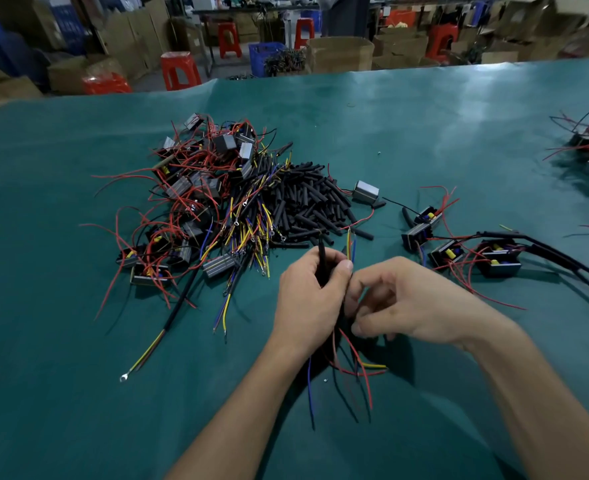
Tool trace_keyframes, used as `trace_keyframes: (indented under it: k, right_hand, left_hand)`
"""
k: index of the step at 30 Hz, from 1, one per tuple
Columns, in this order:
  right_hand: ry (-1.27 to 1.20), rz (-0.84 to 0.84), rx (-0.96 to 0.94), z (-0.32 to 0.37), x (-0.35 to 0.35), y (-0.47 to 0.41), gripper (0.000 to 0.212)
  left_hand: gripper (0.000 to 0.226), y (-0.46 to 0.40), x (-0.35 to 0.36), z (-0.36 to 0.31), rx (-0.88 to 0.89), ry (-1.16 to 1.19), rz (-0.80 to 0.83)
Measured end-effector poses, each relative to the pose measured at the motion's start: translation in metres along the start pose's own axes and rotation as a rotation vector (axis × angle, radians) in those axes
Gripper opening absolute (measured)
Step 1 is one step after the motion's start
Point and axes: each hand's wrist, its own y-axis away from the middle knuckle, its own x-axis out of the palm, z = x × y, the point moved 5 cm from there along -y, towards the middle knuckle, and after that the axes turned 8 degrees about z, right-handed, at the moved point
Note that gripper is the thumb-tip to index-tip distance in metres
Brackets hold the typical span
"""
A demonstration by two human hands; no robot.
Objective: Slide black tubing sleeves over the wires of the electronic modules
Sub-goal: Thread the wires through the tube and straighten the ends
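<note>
The left hand (307, 292) is closed around a black sleeve (321, 258), which stands up out of the fist between thumb and fingers. The right hand (400, 303) is just beside it, fingers curled, and it seems to pinch a bundle of wires (351, 245) whose yellow and blue tips rise between the two hands. The exact pinch is hidden by the fingers, so I cannot tell it for sure. More loose wires, red, blue and yellow, hang below the hands to the green mat (78, 375). The module these wires belong to is not visible; probably the hands cover it.

I judge that the step in hand is the threading: the wire ends are gathered and must go into the sleeve mouth. The next move calls for bringing the tips together tight, aiming them into the opening, then pushing the sleeve along the wires.

The sleeve pile (307, 202) lies beyond the hands, touching the heap of unfinished modules (196, 195) on the left. On the right, well apart, lie several modules (459, 247), some with wires already sleeved.
</note>
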Motion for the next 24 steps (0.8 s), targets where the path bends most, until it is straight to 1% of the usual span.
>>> trace_keyframes:
  k: [2,6,7,8,9,10,11,12,13,15,16,18,19,21,23,24]
  right_hand:
    - [-0.068,0.012,-0.003,-0.001,0.002,-0.001,0.022]
    - [-0.143,0.037,-0.028,0.000,-0.006,0.006,0.037]
    - [-0.190,0.013,-0.062,0.003,-0.012,0.011,0.035]
    - [-0.247,-0.036,-0.115,0.006,-0.021,0.017,0.028]
    - [-0.294,-0.113,-0.172,0.008,-0.030,0.022,0.023]
    - [-0.328,-0.203,-0.229,0.008,-0.039,0.026,0.028]
    - [-0.355,-0.278,-0.274,0.008,-0.046,0.031,0.038]
    - [-0.380,-0.321,-0.313,0.008,-0.050,0.033,0.045]
    - [-0.398,-0.333,-0.340,0.008,-0.051,0.034,0.045]
    - [-0.420,-0.254,-0.365,0.010,-0.046,0.031,0.035]
    - [-0.421,-0.219,-0.363,0.011,-0.043,0.030,0.031]
    - [-0.395,-0.232,-0.343,0.009,-0.041,0.027,0.034]
    - [-0.369,-0.274,-0.322,0.008,-0.041,0.026,0.035]
    - [-0.288,-0.406,-0.301,0.009,-0.042,0.023,0.030]
    - [-0.202,-0.528,-0.340,0.010,-0.043,0.022,0.024]
    - [-0.168,-0.554,-0.367,0.011,-0.042,0.021,0.022]
  left_hand:
    - [0.014,0.000,0.001,0.000,-0.002,-0.008,0.007]
    - [0.011,0.001,0.002,0.000,0.011,0.008,0.022]
    - [0.010,0.001,0.001,0.000,0.011,0.014,0.024]
    - [0.011,0.001,0.001,0.000,0.003,0.018,0.030]
    - [0.013,0.001,0.001,0.001,-0.009,0.027,0.038]
    - [0.014,0.001,0.001,0.001,-0.019,0.036,0.044]
    - [0.015,0.002,0.002,0.001,-0.020,0.039,0.044]
    - [0.016,0.002,0.002,0.000,-0.019,0.039,0.041]
    - [0.018,0.002,0.002,0.000,-0.023,0.042,0.038]
    - [0.019,0.002,0.002,0.000,-0.037,0.058,0.044]
    - [0.020,0.002,0.002,0.000,-0.036,0.063,0.051]
    - [0.020,0.003,0.001,-0.002,-0.023,0.071,0.059]
    - [0.020,0.003,0.001,-0.002,-0.017,0.066,0.056]
    - [0.019,0.003,0.001,-0.002,-0.026,0.058,0.042]
    - [0.020,0.003,0.001,-0.002,-0.035,0.056,0.034]
    - [0.021,0.003,0.001,-0.002,-0.034,0.057,0.032]
